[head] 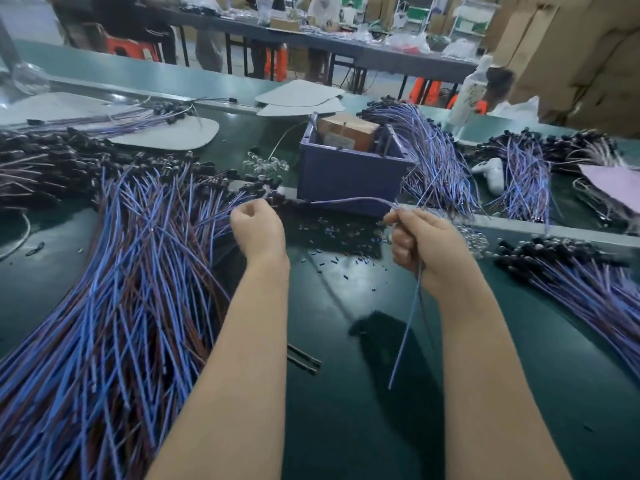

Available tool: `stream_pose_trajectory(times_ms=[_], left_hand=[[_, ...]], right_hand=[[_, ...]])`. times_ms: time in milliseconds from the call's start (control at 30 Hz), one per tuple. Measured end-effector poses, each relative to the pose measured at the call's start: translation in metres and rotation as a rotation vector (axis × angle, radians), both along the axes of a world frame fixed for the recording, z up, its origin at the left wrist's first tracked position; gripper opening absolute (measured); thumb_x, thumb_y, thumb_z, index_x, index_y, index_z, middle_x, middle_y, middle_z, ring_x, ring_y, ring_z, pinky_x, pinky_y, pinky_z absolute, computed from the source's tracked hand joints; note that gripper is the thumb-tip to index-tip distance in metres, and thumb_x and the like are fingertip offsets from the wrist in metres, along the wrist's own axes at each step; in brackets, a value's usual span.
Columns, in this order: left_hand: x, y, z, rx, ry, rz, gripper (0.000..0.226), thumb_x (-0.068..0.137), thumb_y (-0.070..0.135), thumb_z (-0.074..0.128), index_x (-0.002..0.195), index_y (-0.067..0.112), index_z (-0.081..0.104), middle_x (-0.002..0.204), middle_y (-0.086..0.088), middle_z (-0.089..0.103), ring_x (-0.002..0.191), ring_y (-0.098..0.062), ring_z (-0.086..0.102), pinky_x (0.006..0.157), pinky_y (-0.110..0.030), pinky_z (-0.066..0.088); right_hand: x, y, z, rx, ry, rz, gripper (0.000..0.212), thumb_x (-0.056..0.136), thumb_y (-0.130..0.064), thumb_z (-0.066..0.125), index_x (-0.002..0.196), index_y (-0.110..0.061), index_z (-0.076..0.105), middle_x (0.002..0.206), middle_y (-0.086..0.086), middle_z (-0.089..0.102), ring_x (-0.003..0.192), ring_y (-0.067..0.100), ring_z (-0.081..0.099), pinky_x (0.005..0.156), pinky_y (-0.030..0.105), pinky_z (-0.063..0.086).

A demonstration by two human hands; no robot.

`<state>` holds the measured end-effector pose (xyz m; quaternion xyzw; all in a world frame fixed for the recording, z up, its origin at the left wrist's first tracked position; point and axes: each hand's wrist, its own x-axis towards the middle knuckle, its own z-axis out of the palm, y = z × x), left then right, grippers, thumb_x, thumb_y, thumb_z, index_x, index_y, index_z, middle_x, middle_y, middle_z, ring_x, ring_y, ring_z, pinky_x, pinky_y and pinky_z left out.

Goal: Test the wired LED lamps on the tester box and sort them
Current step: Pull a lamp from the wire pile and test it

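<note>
The blue tester box (346,178) stands in the middle of the green table (346,410), just beyond both hands. My left hand (258,230) pinches the black head end of a wired LED lamp (349,201), whose wire arcs across in front of the box. My right hand (426,247) grips that wire near its other end, along with a blue wire (407,327) that hangs down from the fist. A big heap of blue and red wired lamps (114,289) lies at the left.
More lamp bundles lie behind the box (429,150), at the far right (526,174) and at the near right (588,282). Small wire scraps (332,237) litter the table between my hands. Grey card sheets (166,133) lie at the back left. People work at a far table.
</note>
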<state>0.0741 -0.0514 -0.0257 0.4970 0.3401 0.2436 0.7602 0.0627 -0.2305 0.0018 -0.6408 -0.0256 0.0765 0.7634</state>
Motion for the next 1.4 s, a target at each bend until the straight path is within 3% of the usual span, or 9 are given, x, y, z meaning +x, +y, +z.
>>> stream_pose_trajectory(times_ms=[133,300,533,767,900,1033,1200,1267,1400], left_hand=[[-0.002,-0.021,0.007,0.021,-0.051,-0.184,0.01,0.096,0.014,0.041,0.094,0.013,0.052,0.08,0.002,0.059,0.068,-0.009,0.056,0.063,-0.024,0.045],[-0.02,-0.076,0.019,0.209,-0.052,-1.092,0.039,0.098,0.049,0.036,0.101,0.019,0.06,0.089,0.003,0.071,0.078,-0.009,0.067,0.067,-0.021,0.053],[-0.028,-0.085,0.002,0.114,-0.108,-1.517,0.036,0.099,0.042,0.039,0.106,0.014,0.06,0.077,0.001,0.069,0.047,-0.006,0.05,0.045,-0.013,0.04],[-0.01,-0.077,-0.012,0.183,-0.083,-0.722,0.015,0.094,0.008,0.055,0.082,0.013,0.063,0.068,0.001,0.063,0.043,0.002,0.048,0.046,-0.01,0.041],[-0.007,-0.065,-0.015,-0.097,-0.168,-0.35,0.017,0.093,0.002,0.056,0.077,0.009,0.058,0.069,-0.004,0.063,0.051,0.0,0.061,0.052,-0.011,0.05],[-0.007,-0.065,-0.015,0.01,-0.213,-0.261,0.018,0.097,0.003,0.047,0.082,0.007,0.056,0.072,-0.004,0.063,0.052,0.002,0.063,0.058,-0.011,0.052],[-0.012,-0.074,-0.012,0.255,-0.278,-0.433,0.016,0.099,0.004,0.044,0.094,0.005,0.059,0.074,-0.004,0.065,0.055,0.002,0.063,0.06,-0.012,0.052],[-0.012,-0.074,-0.012,0.3,-0.282,-0.457,0.017,0.099,0.005,0.043,0.095,0.006,0.06,0.073,-0.003,0.066,0.056,0.001,0.064,0.059,-0.013,0.052],[-0.009,-0.071,-0.015,0.451,-0.214,-0.32,0.019,0.099,0.008,0.041,0.098,0.005,0.06,0.076,-0.004,0.067,0.062,-0.006,0.067,0.069,-0.026,0.057]], right_hand=[[-0.003,-0.021,0.006,0.493,-0.076,-0.004,0.027,0.097,-0.021,0.039,0.078,-0.011,0.056,0.046,-0.008,0.036,0.04,0.006,0.033,0.041,0.015,0.029],[-0.008,-0.031,0.002,0.916,-0.167,0.064,0.021,0.087,-0.025,0.043,0.082,-0.016,0.062,0.063,-0.007,0.058,0.058,0.006,0.056,0.056,0.017,0.049],[0.007,-0.063,-0.007,0.704,-0.165,-0.507,0.018,0.099,-0.016,0.042,0.085,-0.02,0.053,0.067,-0.009,0.068,0.063,0.006,0.063,0.063,0.021,0.048],[0.012,-0.061,-0.018,0.293,-0.148,-0.864,0.022,0.094,-0.016,0.055,0.073,-0.021,0.052,0.064,-0.009,0.053,0.052,0.002,0.048,0.049,0.016,0.04],[0.012,-0.056,-0.024,0.06,-0.068,-0.837,0.022,0.093,-0.022,0.057,0.073,-0.017,0.049,0.057,-0.009,0.053,0.048,0.005,0.046,0.048,0.019,0.039],[0.003,-0.052,-0.023,-0.424,-0.513,-1.099,0.019,0.089,-0.024,0.061,0.089,-0.01,0.048,0.074,-0.007,0.048,0.068,0.013,0.048,0.07,0.022,0.038],[0.002,-0.029,-0.024,-0.977,-0.642,-0.514,0.033,0.096,-0.037,0.049,0.121,-0.018,0.061,0.133,-0.001,0.054,0.137,0.02,0.029,0.115,0.043,0.014],[0.002,-0.027,-0.027,-1.119,-0.522,-0.398,0.034,0.097,-0.043,0.042,0.12,-0.028,0.062,0.135,-0.009,0.052,0.141,0.016,0.02,0.115,0.047,0.002],[0.001,-0.029,-0.028,-1.314,-0.428,-0.313,0.028,0.096,-0.045,0.044,0.105,-0.034,0.068,0.114,-0.007,0.062,0.122,0.019,0.04,0.1,0.04,0.017]])
